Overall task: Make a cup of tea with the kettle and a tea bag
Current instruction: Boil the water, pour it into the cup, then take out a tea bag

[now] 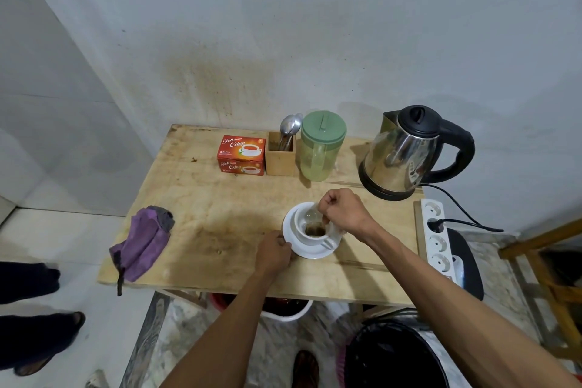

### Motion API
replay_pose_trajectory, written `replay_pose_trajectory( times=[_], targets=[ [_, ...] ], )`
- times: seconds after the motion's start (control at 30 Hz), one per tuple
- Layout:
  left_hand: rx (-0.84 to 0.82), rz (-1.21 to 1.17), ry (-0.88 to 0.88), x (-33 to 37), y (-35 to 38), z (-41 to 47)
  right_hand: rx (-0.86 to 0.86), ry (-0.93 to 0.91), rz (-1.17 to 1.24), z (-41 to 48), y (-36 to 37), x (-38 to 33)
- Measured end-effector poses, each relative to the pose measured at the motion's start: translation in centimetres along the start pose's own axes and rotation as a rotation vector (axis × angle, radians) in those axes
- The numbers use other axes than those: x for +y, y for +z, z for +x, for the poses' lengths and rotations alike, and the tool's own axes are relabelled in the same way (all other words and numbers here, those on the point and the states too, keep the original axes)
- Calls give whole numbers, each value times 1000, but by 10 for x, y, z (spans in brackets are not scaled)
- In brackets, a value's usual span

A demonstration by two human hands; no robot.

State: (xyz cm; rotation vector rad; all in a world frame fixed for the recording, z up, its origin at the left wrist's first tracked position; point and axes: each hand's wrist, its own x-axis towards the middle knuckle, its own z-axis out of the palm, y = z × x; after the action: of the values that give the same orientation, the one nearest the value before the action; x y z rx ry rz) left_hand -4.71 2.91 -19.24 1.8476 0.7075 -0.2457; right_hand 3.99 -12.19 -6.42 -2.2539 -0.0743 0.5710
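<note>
A white cup (pixel 310 241) stands on a white saucer (pixel 291 235) near the middle of the wooden table (pixel 220 214). A brown tea bag (pixel 315 229) hangs inside the cup. Above the cup, my right hand (pixel 343 211) pinches the tea bag's string. My left hand (pixel 273 253) grips the saucer's left rim. The steel kettle (pixel 406 156) with black lid and handle sits on its base at the back right. A red tea box (pixel 242 155) stands at the back.
A wooden holder with spoons (pixel 281 153) and a green-lidded jug (pixel 319 148) stand between box and kettle. A purple cloth (pixel 141 244) lies at the table's left edge. A white power strip (pixel 436 233) runs along the right edge. Another person's feet (pixel 34 321) stand at the left. A black bin (pixel 393 356) sits below.
</note>
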Motion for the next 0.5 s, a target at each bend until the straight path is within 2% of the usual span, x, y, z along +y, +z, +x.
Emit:
replay_pose_trajectory(
  times=[0.2,0.5],
  targets=[
    [-3,28,-4,-4,1,5,-78,86,-127,4,7,12],
    [4,38,-23,-5,2,7,-10,17,5,2,2,1]
  ],
)
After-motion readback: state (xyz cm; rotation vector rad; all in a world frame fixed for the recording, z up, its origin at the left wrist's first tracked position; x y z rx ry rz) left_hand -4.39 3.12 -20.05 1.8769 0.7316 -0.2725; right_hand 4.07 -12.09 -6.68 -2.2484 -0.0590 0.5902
